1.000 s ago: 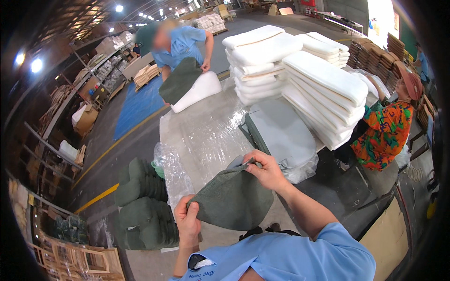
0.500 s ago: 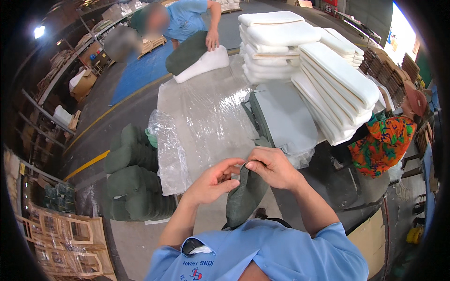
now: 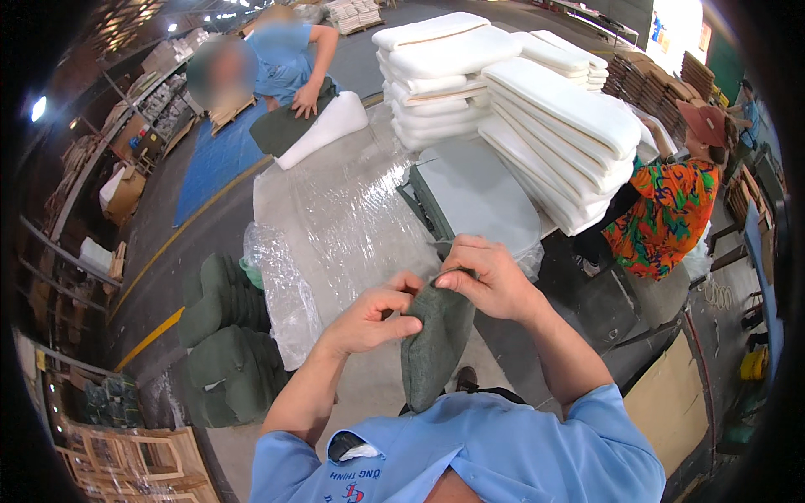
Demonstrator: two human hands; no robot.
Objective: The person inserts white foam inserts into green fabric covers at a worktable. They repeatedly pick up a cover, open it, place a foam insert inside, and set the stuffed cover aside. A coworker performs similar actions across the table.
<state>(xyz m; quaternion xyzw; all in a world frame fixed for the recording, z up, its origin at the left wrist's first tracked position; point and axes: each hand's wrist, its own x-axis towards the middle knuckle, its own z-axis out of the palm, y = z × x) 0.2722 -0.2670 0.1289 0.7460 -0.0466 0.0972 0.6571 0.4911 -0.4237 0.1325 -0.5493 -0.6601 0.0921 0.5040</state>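
In front of my chest I have a dark green fabric cushion cover (image 3: 434,348), its narrow end hanging toward my shirt. My right hand (image 3: 489,281) pinches its upper edge between thumb and fingers. My left hand (image 3: 373,317) is at the left side of the cover, fingers curled and thumb against the cloth; part of that grip is hidden. Just beyond my right hand lies a stack of flat covers, grey on top with green edges (image 3: 478,193). Across the table, a co-worker's hand (image 3: 310,98) presses a green cover (image 3: 283,126) partly drawn over a white foam pad (image 3: 327,130).
Tall piles of white foam pads (image 3: 570,109) stand at the table's back right. Clear plastic film (image 3: 335,201) covers the table. Stacked green cushions (image 3: 231,369) are at the left. Another person in a bright patterned shirt (image 3: 667,214) is at the right. Wooden frames (image 3: 138,461) are lower left.
My view has shifted, so the table sits further left. My left thumb and fingers have come closer to the cover. The co-worker's green cover now lies lower over the foam.
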